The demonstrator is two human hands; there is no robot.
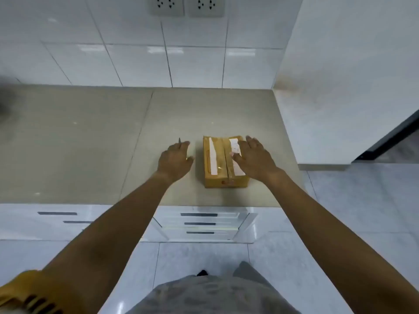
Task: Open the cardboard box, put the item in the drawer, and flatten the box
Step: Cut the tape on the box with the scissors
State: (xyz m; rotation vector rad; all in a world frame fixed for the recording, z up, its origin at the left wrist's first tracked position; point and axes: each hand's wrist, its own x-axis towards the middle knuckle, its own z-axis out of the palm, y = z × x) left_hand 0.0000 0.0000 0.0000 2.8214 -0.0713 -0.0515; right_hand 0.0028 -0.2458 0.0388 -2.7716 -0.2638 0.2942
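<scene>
While flat on the cardboard box [223, 162], right hand [254, 157] fingers [250, 141] spread; left hand [174, 160] around a thin tool [179, 140]

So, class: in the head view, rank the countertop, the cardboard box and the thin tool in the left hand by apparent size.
1. Countertop
2. Cardboard box
3. Thin tool, only its tip showing past the left hand, so its full size is unsure.

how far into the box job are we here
Nothing looks finished yet: the cardboard box sits on the counter with its flaps shut and taped. In hand: the right hand rests on its top, and the left hand holds a thin tool beside it. Left: opening, stowing the item in a drawer, flattening.
</scene>
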